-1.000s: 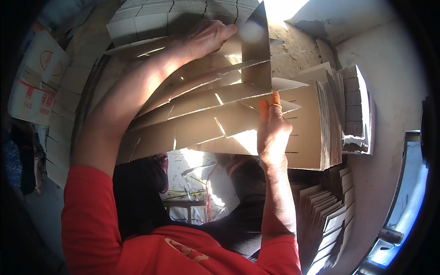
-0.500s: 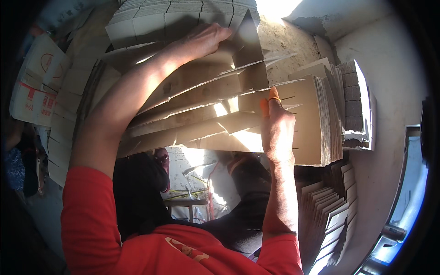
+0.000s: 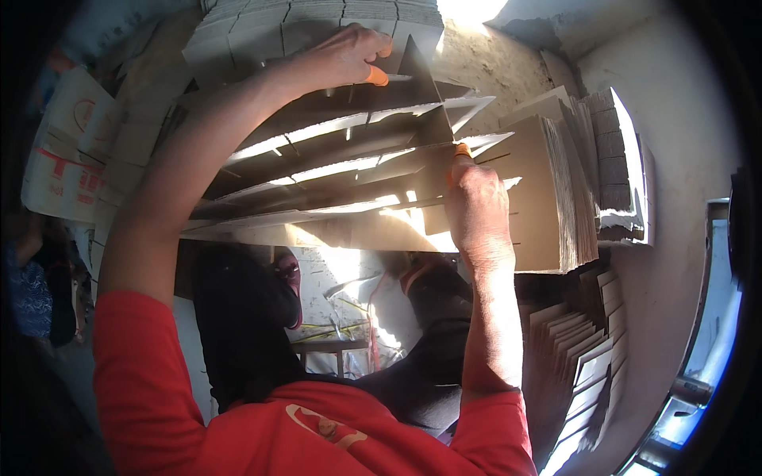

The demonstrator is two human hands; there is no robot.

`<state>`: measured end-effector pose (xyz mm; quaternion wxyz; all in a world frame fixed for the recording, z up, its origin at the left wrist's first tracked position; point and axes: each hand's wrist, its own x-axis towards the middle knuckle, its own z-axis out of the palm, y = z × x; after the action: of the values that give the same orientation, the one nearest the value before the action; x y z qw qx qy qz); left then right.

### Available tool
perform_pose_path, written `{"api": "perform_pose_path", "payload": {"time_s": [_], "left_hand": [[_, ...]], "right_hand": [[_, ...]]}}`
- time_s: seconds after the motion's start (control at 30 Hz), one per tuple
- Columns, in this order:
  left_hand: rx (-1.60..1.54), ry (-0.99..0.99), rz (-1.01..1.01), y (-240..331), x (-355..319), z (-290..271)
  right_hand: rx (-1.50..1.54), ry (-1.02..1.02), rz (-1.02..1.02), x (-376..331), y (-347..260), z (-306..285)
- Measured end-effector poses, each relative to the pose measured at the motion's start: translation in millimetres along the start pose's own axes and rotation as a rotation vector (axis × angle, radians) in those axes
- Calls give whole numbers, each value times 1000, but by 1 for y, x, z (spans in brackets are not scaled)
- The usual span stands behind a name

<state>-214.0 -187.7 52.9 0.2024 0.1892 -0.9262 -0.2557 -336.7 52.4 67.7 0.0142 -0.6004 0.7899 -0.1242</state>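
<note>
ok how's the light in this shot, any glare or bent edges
Head view: a bright patch at the top edge is blown out; hard sun streaks the cardboard strips and brightens the right forearm, the left one dimmer. Head view again: the blue pane at right bows, corners go black.

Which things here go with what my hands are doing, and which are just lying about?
In the job:
cardboard strips
upright crosspiece, with the right hand at its near end
right stack, slotted, so probably feeding the work
back stack, probably likewise

Apparently just lying about:
red-printed carton
yellow strips on the floor
</note>
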Motion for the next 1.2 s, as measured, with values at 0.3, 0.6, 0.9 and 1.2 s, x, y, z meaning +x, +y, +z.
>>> {"api": "perform_pose_path", "payload": {"time_s": [0.3, 0.6, 0.9, 1.2], "left_hand": [[67, -185, -161, 23, -85, -28], [302, -18, -57, -25, -111, -12], [304, 366, -213, 20, -147, -34], [119, 169, -294, 106, -193, -1]], "right_hand": [[-139, -107, 57, -5, 13, -4], [-174, -39, -1, -5, 10, -4], [-203, 488, 92, -48, 79, -25], [-539, 257, 262, -74, 178, 2]]}}
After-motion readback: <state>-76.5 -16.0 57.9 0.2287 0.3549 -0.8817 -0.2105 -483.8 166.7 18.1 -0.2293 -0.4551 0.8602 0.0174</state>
